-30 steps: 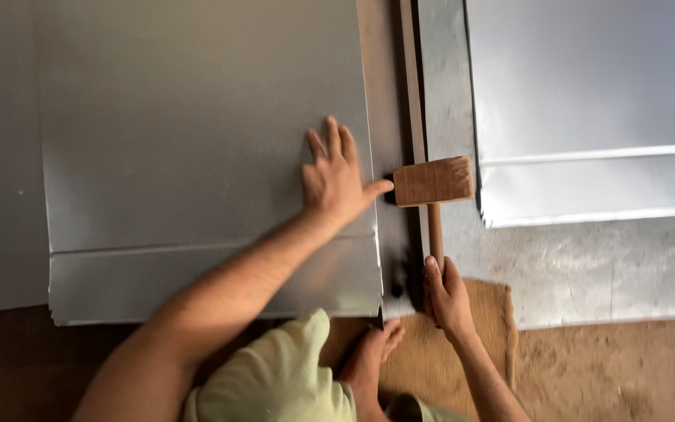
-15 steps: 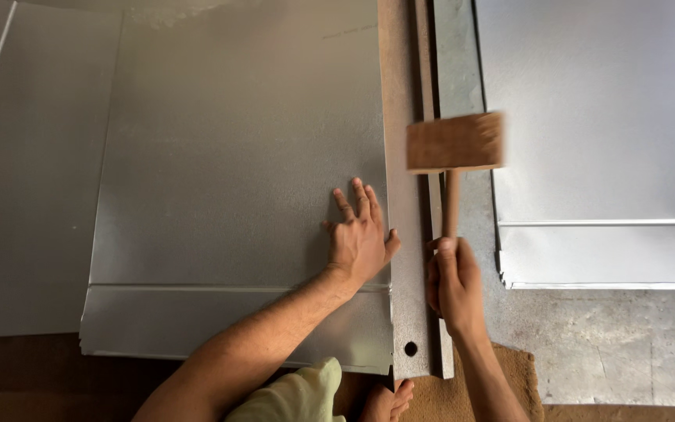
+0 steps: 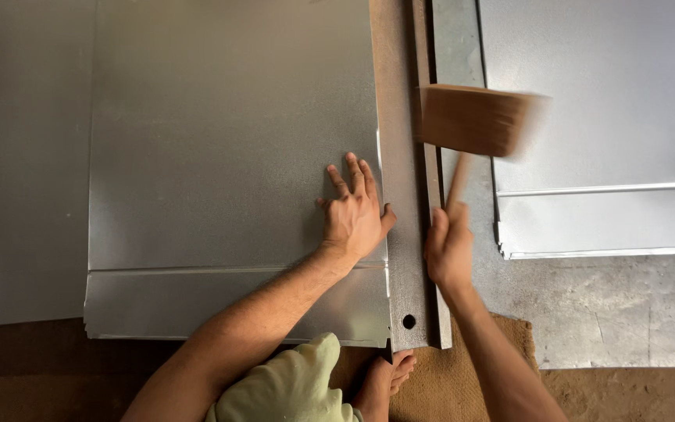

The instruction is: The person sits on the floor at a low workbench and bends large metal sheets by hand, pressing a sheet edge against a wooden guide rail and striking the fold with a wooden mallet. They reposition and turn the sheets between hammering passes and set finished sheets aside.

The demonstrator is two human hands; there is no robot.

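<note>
Seen from above, the left hand lies flat, fingers spread, pressing a grey metal sheet down beside a long steel bar on the floor. The right hand is closed round the handle of a wooden mallet, its blurred head raised above the bar. This looks like hammering the sheet's edge; a true strike needs the sheet held steady.

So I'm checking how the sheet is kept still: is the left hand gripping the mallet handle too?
No, the left hand lies flat on the metal sheet, and only the right hand holds the wooden mallet.
</note>
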